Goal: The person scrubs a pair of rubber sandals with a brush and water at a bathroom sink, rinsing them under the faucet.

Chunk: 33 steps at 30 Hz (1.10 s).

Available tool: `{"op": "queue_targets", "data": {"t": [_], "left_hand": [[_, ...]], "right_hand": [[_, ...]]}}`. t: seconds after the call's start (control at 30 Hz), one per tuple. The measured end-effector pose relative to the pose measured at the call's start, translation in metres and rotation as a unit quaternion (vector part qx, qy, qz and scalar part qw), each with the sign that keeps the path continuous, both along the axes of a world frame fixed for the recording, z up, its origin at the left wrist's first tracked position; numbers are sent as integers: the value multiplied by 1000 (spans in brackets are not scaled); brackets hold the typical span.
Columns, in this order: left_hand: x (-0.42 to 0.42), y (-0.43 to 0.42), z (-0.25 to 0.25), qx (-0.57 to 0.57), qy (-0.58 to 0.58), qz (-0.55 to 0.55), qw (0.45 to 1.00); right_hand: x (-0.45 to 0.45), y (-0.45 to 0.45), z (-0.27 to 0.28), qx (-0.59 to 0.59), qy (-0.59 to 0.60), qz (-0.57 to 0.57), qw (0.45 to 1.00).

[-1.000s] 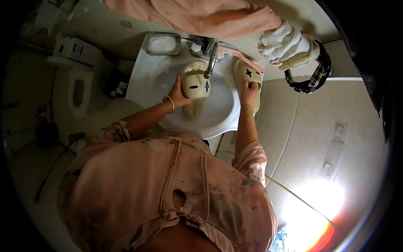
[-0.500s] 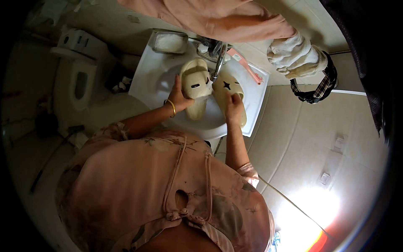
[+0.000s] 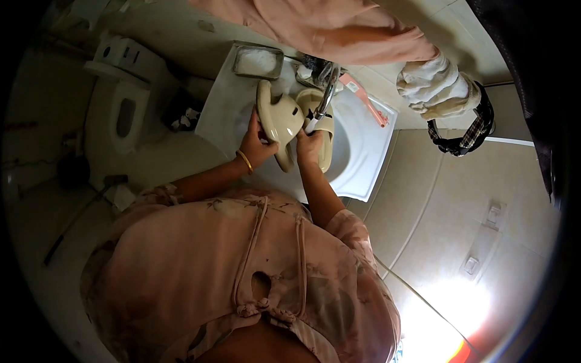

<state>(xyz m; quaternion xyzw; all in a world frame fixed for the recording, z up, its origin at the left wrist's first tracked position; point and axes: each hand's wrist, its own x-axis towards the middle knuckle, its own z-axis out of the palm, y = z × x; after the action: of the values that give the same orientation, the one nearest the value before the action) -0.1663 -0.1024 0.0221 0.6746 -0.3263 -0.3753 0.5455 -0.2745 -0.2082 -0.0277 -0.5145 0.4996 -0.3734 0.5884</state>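
My left hand (image 3: 257, 145), with a gold bangle at the wrist, is closed on the edge of a cream slipper (image 3: 283, 125). That slipper is tilted on its side, its broad strap and dark cut-out facing right. My right hand (image 3: 309, 147) grips a second cream slipper (image 3: 325, 140) by its near side. The second slipper is right beside the first and passes behind the tap spout (image 3: 327, 97). Both slippers are over the white washbasin (image 3: 367, 162). Part of each hand's fingers is hidden behind the slippers.
On the basin's back edge are a clear box (image 3: 258, 62) with white contents and a pink brush (image 3: 365, 100). Peach clothing (image 3: 327, 30) hangs above the tap. To the right hangs a dark headband (image 3: 463, 144). A toilet (image 3: 125, 115) stands on the left.
The left slipper has turned onto its side. My right hand has carried the other slipper leftward, close against the first and under the tap. The whole view has shifted slightly.
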Motion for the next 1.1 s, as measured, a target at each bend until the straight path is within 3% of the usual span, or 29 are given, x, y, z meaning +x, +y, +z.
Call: {"op": "queue_targets", "data": {"t": [0.03, 0.13, 0.23, 0.33, 0.37, 0.43, 0.47, 0.53, 0.57, 0.67, 0.7, 0.8, 0.87, 0.9, 1.0, 1.03, 1.1], "left_hand": [[-3, 2, -2, -15, 6, -10, 1000], [-3, 11, -4, -26, 65, -46, 996], [-2, 19, -5, -8, 92, -116, 989], [0, 21, -1, -7, 100, -141, 985], [1, 23, -8, -4, 67, -126, 990], [5, 25, -18, -3, 0, -93, 996], [11, 26, -22, 5, -91, -48, 995], [26, 17, -3, 19, -265, 42, 963], [35, 9, 10, -58, -336, 45, 939], [48, -17, 14, -110, -332, -76, 934], [40, -27, 16, -83, -302, -91, 945], [12, -55, -2, 133, -13, -91, 987], [1, -66, -25, 83, 3, -157, 984], [-7, -68, -27, 45, 100, -173, 979], [0, -78, -28, -13, 350, -255, 901], [10, -75, 2, 57, 412, -287, 863], [19, -65, 0, 103, 455, -273, 841]], "right_hand": [[2, 0, -7, 29, -88, -46, 995], [-9, -1, -32, 40, -43, -7, 998], [-14, -1, -63, -104, -6, 21, 994], [-22, -4, -50, -51, 27, 87, 995], [-21, -4, -35, -58, 36, 78, 995], [-26, -14, -22, -235, 172, 81, 953], [-29, -17, -15, -320, 237, 80, 914], [-30, -19, 17, -389, 226, 101, 888], [-33, -24, 21, -411, 251, 127, 867], [-39, -29, 27, -444, 292, 156, 833], [-41, -28, 33, -455, 290, 158, 827], [-55, -25, 44, -478, 315, 191, 797], [-65, -25, 41, -456, 351, 232, 784], [-69, -25, 42, -435, 359, 229, 793], [-79, -27, 45, -429, 317, 194, 823], [-81, -28, 47, -414, 304, 218, 830], [-77, -26, 50, -383, 273, 266, 841]]}}
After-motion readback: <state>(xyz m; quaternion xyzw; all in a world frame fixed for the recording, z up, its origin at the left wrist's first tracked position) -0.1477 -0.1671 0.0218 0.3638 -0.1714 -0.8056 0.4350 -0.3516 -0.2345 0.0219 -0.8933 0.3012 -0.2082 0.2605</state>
